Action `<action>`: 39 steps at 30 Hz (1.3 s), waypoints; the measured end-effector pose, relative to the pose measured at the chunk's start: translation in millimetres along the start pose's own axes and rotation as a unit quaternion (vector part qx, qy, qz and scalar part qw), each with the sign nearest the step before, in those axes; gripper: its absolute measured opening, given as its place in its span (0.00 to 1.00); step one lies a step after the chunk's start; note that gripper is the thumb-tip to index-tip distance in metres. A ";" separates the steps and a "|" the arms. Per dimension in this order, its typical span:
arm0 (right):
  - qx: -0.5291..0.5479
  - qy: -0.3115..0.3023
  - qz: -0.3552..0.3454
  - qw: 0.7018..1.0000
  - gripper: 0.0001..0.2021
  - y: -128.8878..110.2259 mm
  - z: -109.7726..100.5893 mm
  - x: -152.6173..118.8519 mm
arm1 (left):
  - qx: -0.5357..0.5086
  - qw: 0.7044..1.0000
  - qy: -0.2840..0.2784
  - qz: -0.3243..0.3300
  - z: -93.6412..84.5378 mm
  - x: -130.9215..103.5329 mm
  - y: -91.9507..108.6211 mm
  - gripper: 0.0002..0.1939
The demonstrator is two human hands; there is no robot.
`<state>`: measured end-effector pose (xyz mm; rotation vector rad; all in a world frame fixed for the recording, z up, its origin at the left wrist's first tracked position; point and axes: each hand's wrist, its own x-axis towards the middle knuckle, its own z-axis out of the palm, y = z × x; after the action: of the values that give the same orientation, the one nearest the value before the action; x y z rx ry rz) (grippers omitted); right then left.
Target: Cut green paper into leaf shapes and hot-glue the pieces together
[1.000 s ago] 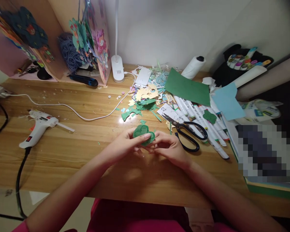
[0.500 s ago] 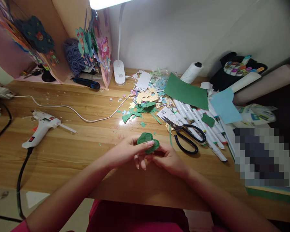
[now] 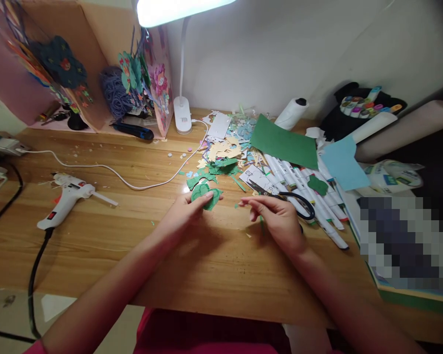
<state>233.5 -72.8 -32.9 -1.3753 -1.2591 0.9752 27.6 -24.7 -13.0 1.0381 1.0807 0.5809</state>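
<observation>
My left hand pinches a scalloped green paper cutout, with its thumb on top and its fingers beneath. To its right and apart from it, my right hand is closed, thumb and fingers drawn together; whatever it may hold cannot be made out. Partly covered by that hand, a pair of black-handled scissors lies on the desk. Another green scalloped cutout rests on several white markers. Green paper scraps lie just beyond my left hand.
On the left lies a white glue gun with a black cord. A white cable crosses the desk to the lamp base. A utility knife lies by the cardboard box. Green paper and a white roll are at the back.
My hands have come apart. The left has moved up and left with the green cutout; the right has let go of it and moved right, over the scissors. The view has tilted up slightly.
</observation>
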 end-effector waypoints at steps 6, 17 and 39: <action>-0.177 0.071 -0.013 0.982 0.07 9.2 -19.4 12.1 | 0.051 0.996 0.044 0.054 2.3 -2.3 2.3 0.22; -0.135 -0.023 -0.045 0.990 0.10 13.4 -22.7 20.6 | 0.080 0.993 0.058 0.058 7.2 0.3 -0.2 0.17; 0.112 -0.106 0.173 0.973 0.13 3.1 -8.6 9.8 | 0.091 0.994 0.044 0.038 14.2 3.9 -8.4 0.16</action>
<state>243.8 -64.3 -33.8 -1.3624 -1.0395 1.4912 41.4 -30.7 -20.8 1.2248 1.1917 0.6017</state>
